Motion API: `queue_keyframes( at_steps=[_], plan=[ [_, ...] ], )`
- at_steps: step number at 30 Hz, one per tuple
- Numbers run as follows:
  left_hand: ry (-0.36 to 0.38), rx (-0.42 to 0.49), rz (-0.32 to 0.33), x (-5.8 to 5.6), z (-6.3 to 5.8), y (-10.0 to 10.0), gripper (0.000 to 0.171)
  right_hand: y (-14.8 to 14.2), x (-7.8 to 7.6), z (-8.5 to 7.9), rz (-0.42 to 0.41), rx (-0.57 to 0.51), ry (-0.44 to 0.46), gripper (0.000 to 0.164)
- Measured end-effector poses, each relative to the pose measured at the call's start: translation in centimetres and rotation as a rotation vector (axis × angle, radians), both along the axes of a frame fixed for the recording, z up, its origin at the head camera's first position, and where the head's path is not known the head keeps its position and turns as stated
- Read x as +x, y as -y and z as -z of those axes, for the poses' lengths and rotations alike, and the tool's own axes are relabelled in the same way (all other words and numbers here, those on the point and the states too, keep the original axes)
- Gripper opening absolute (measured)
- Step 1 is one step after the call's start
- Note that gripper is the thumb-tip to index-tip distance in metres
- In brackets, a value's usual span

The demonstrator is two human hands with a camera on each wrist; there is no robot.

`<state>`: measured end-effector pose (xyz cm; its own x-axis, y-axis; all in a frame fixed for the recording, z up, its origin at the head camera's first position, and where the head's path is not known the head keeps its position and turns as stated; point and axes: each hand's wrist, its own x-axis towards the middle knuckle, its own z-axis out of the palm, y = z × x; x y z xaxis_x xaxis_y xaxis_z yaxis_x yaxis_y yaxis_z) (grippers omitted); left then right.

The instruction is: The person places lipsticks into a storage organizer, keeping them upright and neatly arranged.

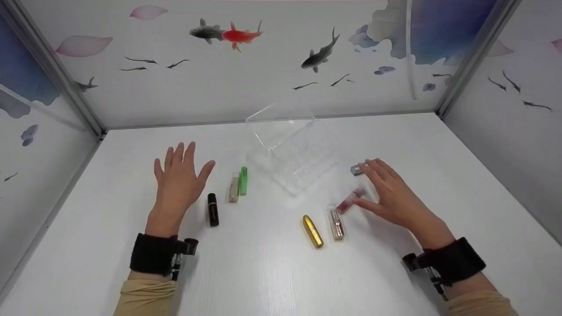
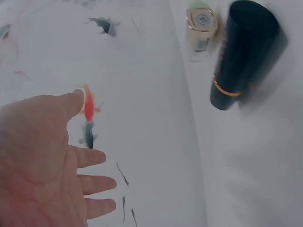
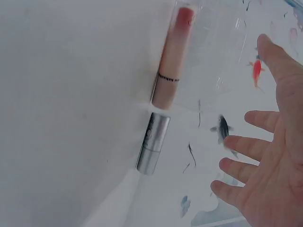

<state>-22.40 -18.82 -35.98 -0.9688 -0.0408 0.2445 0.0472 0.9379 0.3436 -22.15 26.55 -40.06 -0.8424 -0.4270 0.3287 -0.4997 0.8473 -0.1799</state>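
Note:
My left hand (image 1: 178, 182) is held over the table with its fingers spread and nothing in it. Nearest to it lies a black lipstick tube (image 1: 213, 210) with a gold band, large in the left wrist view (image 2: 246, 52). My right hand (image 1: 388, 193), fingers extended and holding nothing, hovers at the right. It overlaps a silver lipstick tube (image 1: 358, 170) and a pink lip gloss tube (image 1: 349, 201) in the head view. In the right wrist view the pink tube (image 3: 173, 61) and silver tube (image 3: 153, 144) lie end to end, apart from the palm.
A clear plastic box (image 1: 303, 162) with its lid (image 1: 281, 125) raised stands at the back middle. Left of it lie a green tube (image 1: 243, 181) and a beige-and-clear tube (image 1: 234, 188). A gold lipstick (image 1: 312, 231) and a clear-capped tube (image 1: 336, 223) lie in front. Printed panels enclose the table.

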Motion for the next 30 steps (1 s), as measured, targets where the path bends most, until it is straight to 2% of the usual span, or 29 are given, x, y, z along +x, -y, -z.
queue_keyframes(
  at_steps=[5,8,9,14,18,20,24,30],
  plan=[
    [-0.110,0.088,0.092,0.7,-1.3,-1.9,0.053,2.2,0.7,0.1,-0.115,-0.032,-0.031,0.069],
    [-0.108,0.093,0.172,1.2,-1.7,-3.7,0.040,3.7,1.4,-0.4,-0.178,-0.037,-0.003,0.056],
    [-0.089,0.089,0.212,1.2,-1.7,-4.3,0.037,4.2,1.7,-0.6,-0.195,-0.029,0.019,0.051],
    [0.118,0.083,0.456,1.5,-1.0,-8.1,0.027,7.0,2.5,-1.4,-0.283,0.019,0.183,0.036],
    [0.251,0.045,0.617,1.5,0.0,-10.8,0.027,8.9,2.8,-1.8,-0.303,0.074,0.255,0.027],
    [0.306,0.025,0.674,1.5,0.4,-11.9,0.029,9.6,2.8,-2.0,-0.284,0.108,0.273,0.025],
    [0.398,-0.016,0.704,1.3,0.7,-13.4,0.031,10.7,2.9,-2.5,-0.244,0.182,0.312,0.026],
    [0.508,-0.103,0.632,0.9,0.8,-15.4,0.040,12.8,2.9,-3.3,-0.111,0.245,0.444,0.023]
  ],
)
